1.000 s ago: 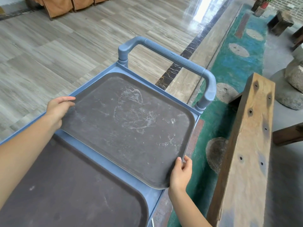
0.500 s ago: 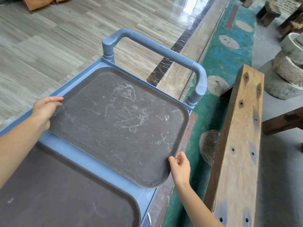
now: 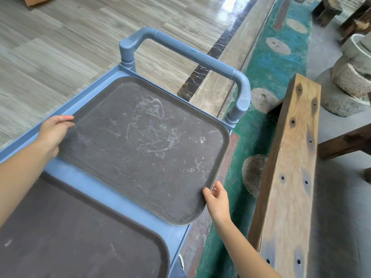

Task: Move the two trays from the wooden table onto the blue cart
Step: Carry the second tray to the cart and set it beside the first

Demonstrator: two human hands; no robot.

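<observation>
A dark brown scuffed tray [image 3: 144, 145] lies on the top of the blue cart [image 3: 112, 199], at the end by the handle, and its right corner juts over the cart's right side. My left hand [image 3: 53, 132] holds its left rim with the thumb on top. My right hand [image 3: 216, 199] pinches its near right rim. A second dark brown tray [image 3: 66, 237] lies flat on the cart nearer to me, with no hand on it.
The cart's ribbed blue handle [image 3: 192, 55] arches over the far end. A long wooden beam [image 3: 289, 169] runs along the right, past a green painted strip [image 3: 261, 121]. Stone millstones [image 3: 353, 77] stand at the far right. Grey plank floor lies to the left.
The tray has settled lower and further toward the handle end of the cart. My right hand has shifted from under the corner to pinching the rim.
</observation>
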